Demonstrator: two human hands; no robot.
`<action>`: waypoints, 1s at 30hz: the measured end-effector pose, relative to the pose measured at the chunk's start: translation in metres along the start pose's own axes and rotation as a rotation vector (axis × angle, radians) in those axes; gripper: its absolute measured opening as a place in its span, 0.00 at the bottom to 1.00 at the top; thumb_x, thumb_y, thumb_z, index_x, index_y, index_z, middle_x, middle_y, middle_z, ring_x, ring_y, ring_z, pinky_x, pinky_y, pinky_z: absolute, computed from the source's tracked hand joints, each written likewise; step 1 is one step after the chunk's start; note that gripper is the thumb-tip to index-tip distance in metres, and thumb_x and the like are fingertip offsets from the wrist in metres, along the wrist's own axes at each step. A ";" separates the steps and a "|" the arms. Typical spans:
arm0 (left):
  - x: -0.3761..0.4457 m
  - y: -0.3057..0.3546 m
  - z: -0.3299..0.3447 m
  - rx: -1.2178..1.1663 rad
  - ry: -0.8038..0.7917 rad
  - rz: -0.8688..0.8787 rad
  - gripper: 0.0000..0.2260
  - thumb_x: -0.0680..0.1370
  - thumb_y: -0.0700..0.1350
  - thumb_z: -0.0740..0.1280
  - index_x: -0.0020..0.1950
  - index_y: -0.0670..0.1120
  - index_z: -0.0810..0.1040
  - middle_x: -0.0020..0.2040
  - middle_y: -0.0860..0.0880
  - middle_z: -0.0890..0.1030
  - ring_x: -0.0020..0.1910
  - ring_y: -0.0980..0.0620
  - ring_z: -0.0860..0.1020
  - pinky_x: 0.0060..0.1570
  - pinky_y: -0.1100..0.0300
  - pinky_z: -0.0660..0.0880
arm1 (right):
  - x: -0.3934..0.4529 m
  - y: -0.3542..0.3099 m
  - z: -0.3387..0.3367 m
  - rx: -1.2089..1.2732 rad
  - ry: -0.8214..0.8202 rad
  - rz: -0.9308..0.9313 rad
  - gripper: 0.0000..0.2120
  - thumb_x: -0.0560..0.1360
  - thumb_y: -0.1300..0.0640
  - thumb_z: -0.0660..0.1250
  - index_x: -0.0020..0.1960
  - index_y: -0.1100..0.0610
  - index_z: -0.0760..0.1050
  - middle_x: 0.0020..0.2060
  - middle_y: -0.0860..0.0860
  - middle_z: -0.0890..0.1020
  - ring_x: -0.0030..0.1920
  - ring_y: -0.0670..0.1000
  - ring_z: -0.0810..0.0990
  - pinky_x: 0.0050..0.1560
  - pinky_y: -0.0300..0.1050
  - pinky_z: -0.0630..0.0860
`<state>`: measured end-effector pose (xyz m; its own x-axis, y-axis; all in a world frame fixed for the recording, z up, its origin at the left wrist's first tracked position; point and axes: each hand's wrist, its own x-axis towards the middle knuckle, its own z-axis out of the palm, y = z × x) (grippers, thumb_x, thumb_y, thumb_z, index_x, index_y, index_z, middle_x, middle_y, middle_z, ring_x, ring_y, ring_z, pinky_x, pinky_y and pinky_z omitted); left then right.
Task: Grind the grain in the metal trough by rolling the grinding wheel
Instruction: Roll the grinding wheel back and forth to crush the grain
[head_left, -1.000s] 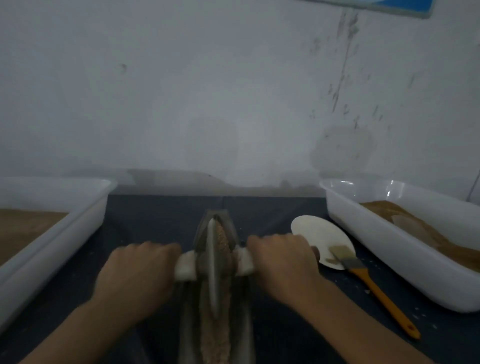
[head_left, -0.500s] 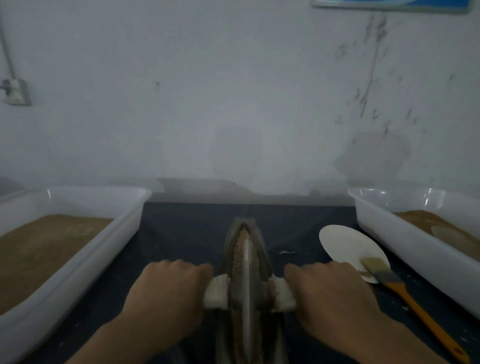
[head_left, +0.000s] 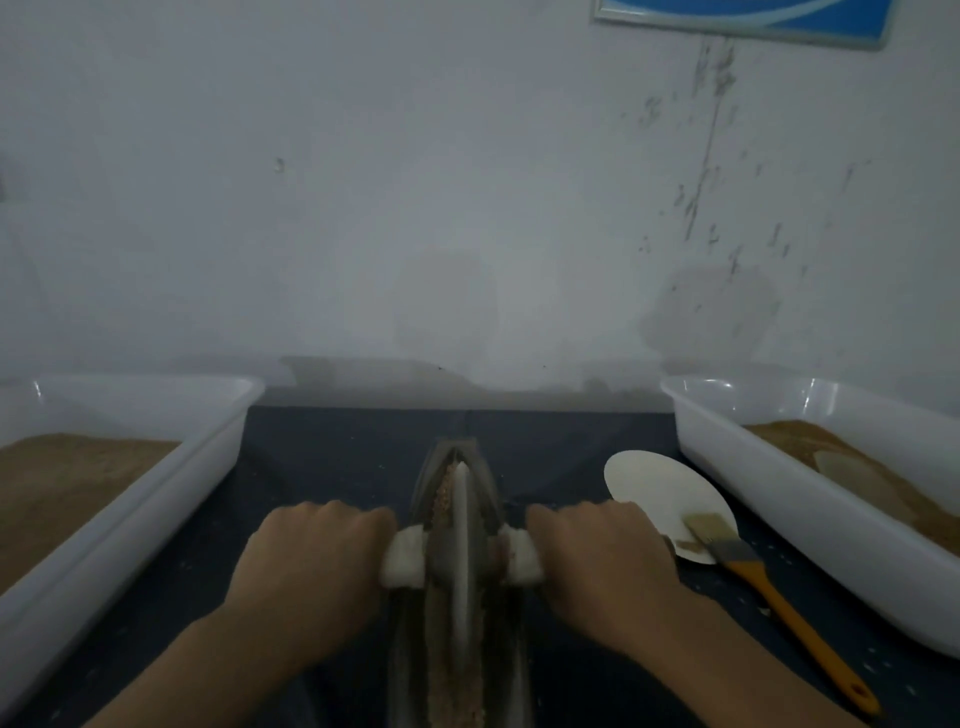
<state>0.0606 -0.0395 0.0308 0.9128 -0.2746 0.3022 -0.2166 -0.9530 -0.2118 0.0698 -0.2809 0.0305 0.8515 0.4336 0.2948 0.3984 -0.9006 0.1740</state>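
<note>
A narrow boat-shaped metal trough (head_left: 485, 480) lies on the dark table, pointing away from me, with brownish grain (head_left: 443, 499) along its channel. A thin metal grinding wheel (head_left: 460, 551) stands upright in the trough on an axle with white-wrapped handles. My left hand (head_left: 311, 566) is closed on the left handle (head_left: 404, 556). My right hand (head_left: 602, 561) is closed on the right handle (head_left: 523, 558). The wheel sits toward the far half of the trough.
A white plastic tub (head_left: 156, 499) holding brown powder stands at the left, another white tub (head_left: 810, 525) with powder at the right. A round white plate (head_left: 660, 488) and an orange-handled brush (head_left: 769, 597) lie between the right hand and the right tub. A wall rises just behind the table.
Both hands have kept their grip on the handles while the wheel rolled along the trough; the view has shifted, showing more of the left tub.
</note>
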 end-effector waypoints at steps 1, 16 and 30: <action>-0.011 0.001 -0.005 -0.016 -0.034 0.013 0.12 0.73 0.60 0.61 0.40 0.59 0.58 0.36 0.57 0.66 0.35 0.57 0.66 0.35 0.59 0.61 | -0.010 -0.004 -0.004 0.012 -0.025 -0.024 0.11 0.72 0.48 0.65 0.42 0.46 0.61 0.37 0.47 0.75 0.33 0.51 0.71 0.33 0.45 0.62; 0.026 -0.009 0.018 -0.010 0.090 -0.042 0.10 0.72 0.57 0.62 0.40 0.56 0.62 0.36 0.56 0.72 0.37 0.54 0.75 0.33 0.58 0.61 | 0.036 0.005 0.006 -0.053 0.055 0.018 0.10 0.72 0.48 0.67 0.48 0.50 0.69 0.41 0.49 0.79 0.40 0.53 0.78 0.36 0.45 0.63; -0.016 -0.002 0.001 0.038 0.020 0.002 0.13 0.69 0.63 0.62 0.41 0.60 0.60 0.38 0.56 0.72 0.45 0.56 0.78 0.36 0.58 0.62 | -0.016 -0.007 -0.010 0.044 -0.027 -0.032 0.12 0.72 0.50 0.65 0.42 0.47 0.60 0.40 0.49 0.77 0.40 0.56 0.77 0.37 0.48 0.64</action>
<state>0.0472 -0.0328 0.0257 0.9053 -0.2791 0.3202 -0.2043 -0.9470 -0.2478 0.0499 -0.2816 0.0335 0.8468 0.4616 0.2645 0.4395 -0.8871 0.1411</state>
